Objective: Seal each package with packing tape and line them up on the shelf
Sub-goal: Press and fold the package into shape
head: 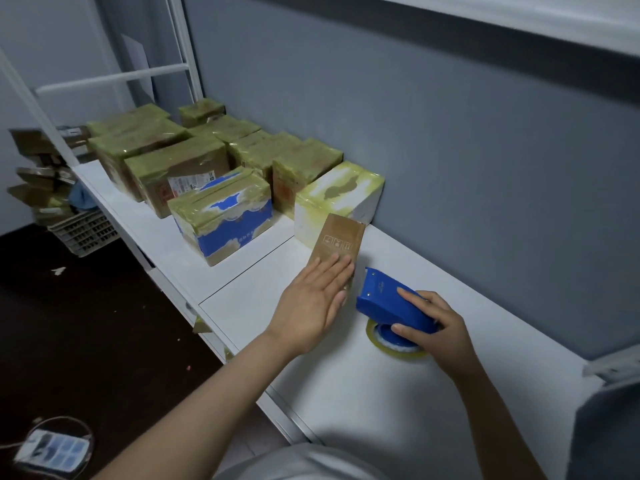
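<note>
The left hand [311, 299] lies flat, with the fingers straight and close together, pressing on the top of a small brown cardboard package [341, 237]. This package stands on the long white shelf [381, 393], just beside a white package wrapped in yellowish tape [339, 195]; whether the two touch I cannot tell.

The right hand [440, 327] grips a blue plastic tape dispenser [388, 303] – the thumb is on its near side and the fingers are curled over its top. The front edge of the dispenser points to the near end of the small brown package, very near to it, and close to the left fingertips. A roll of clear yellowish packing tape [372, 332] sits in the dispenser and rests on the shelf.

Farther along the shelf, to the left, stand other taped packages in rows against the grey wall [450, 150] – among them a blue-and-white box [225, 216] at the front and a brown box with a printed label [173, 174] behind it.

On the dark floor [86, 323] beyond the shelf stands a grey plastic crate [83, 233].
</note>
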